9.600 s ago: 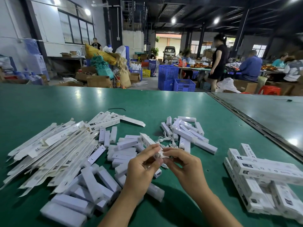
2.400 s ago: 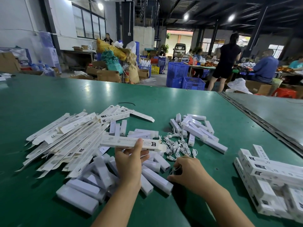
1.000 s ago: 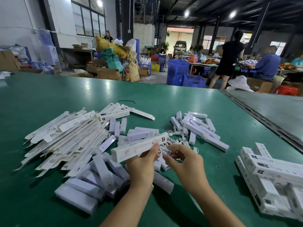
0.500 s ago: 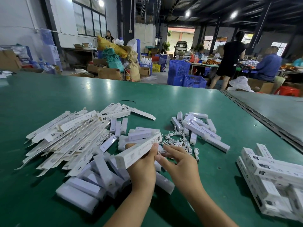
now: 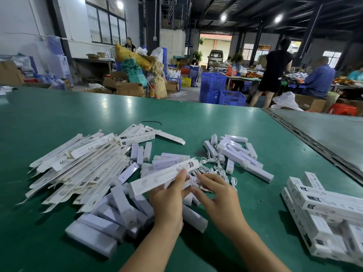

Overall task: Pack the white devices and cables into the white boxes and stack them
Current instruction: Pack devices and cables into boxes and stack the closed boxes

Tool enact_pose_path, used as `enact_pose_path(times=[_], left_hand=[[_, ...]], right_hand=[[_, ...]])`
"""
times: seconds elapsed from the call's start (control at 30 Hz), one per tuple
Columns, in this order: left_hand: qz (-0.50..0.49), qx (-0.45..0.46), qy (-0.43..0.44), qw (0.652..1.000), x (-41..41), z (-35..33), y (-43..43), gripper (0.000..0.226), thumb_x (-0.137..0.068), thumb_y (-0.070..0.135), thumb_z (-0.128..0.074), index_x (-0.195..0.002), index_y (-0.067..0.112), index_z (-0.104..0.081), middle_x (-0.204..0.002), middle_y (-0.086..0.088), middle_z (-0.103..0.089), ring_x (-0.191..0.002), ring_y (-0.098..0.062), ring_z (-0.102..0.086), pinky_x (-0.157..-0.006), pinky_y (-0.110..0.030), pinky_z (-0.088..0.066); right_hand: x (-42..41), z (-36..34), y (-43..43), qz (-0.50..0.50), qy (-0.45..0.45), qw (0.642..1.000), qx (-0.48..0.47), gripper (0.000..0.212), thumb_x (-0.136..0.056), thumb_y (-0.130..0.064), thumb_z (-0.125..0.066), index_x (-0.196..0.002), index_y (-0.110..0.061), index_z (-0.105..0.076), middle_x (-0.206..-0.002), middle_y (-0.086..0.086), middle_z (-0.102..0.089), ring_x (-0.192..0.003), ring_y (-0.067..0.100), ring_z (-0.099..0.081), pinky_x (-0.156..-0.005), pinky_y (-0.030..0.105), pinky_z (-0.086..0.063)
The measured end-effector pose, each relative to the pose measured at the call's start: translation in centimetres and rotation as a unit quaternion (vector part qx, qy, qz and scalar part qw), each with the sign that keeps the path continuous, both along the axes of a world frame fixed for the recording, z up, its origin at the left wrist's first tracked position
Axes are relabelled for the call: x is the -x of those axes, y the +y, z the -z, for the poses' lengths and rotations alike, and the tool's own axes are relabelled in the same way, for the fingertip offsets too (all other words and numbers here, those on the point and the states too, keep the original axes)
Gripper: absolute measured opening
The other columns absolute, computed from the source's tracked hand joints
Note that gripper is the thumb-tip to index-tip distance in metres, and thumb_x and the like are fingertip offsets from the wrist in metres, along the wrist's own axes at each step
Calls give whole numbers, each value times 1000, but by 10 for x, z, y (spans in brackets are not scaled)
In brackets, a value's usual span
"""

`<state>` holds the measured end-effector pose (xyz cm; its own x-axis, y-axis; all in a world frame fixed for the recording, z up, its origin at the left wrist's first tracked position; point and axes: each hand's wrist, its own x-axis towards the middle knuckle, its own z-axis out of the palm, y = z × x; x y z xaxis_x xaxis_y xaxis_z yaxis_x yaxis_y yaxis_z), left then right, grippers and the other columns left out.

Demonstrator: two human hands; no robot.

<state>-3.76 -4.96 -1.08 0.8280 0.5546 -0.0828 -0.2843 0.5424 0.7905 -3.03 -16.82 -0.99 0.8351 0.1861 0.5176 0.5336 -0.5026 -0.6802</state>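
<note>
**Cable at box mouth; most of the lot unpacked**

Left hand grips one long box, tilted, its far end toward 2 o'clock. Right hand pinches a coiled cable right at that end. Cannot tell whether the cable is partly in, or whether a device already sits inside.

Done: packed boxes in a criss-cross stack at 3 o'clock of the hands, on the green surface.

Left:
- flat boxes, a big heap at 9 o'clock
- devices loose at 7 o'clock, with a second cluster at 1 o'clock
- cables tangled at 12 o'clock, just beyond the fingertips

Judgement: early to middle. Loose stock clearly outnumbers the packed stack. This box needs closing and stacking next.
</note>
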Motion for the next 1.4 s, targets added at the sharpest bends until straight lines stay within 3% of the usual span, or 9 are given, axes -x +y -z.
enact_pose_path(times=[0.13,0.27,0.37,0.5,0.77,1.07,1.13,1.27,1.4], left_hand=[[13,13,-9,1000,-2,-2,8,17,-84,1,-74,-98,8,-68,-89,-8,-77,-83,-22,-75,-64,-26,-59],[15,12,-17,1000,-4,-1,13,38,-88,3,-70,-123,2,-55,-99,-13,-75,-81,-20,-75,-68,-24,-59],[26,-21,-30,999,-4,2,12,37,-88,0,-69,-123,5,-57,-103,-14,-75,-87,-23,-75,-70,-25,-59],[22,-92,-28,995,-4,6,10,27,-85,0,-73,-109,8,-65,-93,-5,-77,-85,-19,-75,-71,-27,-60],[52,-160,-50,985,-1,8,4,31,-86,1,-72,-107,20,-63,-93,0,-77,-89,-17,-74,-74,-30,-60],[69,-139,-36,987,-6,9,14,28,-91,3,-68,-116,13,-61,-96,-8,-77,-86,-25,-75,-66,-29,-59],[82,-143,-37,986,-7,10,15,26,-94,5,-65,-117,14,-61,-98,-8,-77,-88,-26,-75,-69,-32,-59],[89,-146,-32,985,-8,12,16,27,-97,12,-62,-123,19,-59,-99,-6,-77,-89,-26,-75,-67,-28,-58],[102,-165,-17,981,-8,12,16,21,-98,15,-61,-119,19,-62,-94,-3,-77,-84,-21,-74,-65,-27,-57]], right_hand=[[-10,-4,-12,20,62,990,-125,36,-91,-26,-65,-128,-25,-62,-103,-13,-61,-88,1,-63,-78,9,-46],[-17,-6,-24,23,102,974,-201,29,-92,-20,-66,-115,-38,-64,-100,-2,-66,-89,18,-66,-85,29,-53],[-18,-8,-26,22,140,958,-251,30,-83,-15,-77,-97,-41,-70,-87,5,-72,-76,11,-65,-74,21,-52],[-18,-10,-26,27,157,945,-286,27,-71,-13,-86,-93,-23,-73,-81,-1,-74,-73,10,-69,-67,17,-54],[-16,-10,-27,60,169,953,-244,11,-71,-18,-87,-71,-17,-75,-68,2,-73,-58,8,-63,-59,22,-54],[-16,-13,-28,-24,193,952,-238,15,-79,-11,-80,-88,-20,-71,-77,2,-75,-66,6,-67,-60,14,-48],[-15,-14,-29,-34,191,960,-202,19,-80,-13,-78,-93,-24,-69,-79,1,-76,-70,11,-69,-65,19,-51],[-12,-16,-30,-43,176,970,-160,25,-82,-12,-77,-99,-26,-67,-78,0,-76,-78,30,-67,-78,47,-52],[-11,-15,-31,-50,154,980,-118,28,-84,-11,-76,-103,-29,-64,-78,-1,-75,-76,22,-66,-73,43,-50]])
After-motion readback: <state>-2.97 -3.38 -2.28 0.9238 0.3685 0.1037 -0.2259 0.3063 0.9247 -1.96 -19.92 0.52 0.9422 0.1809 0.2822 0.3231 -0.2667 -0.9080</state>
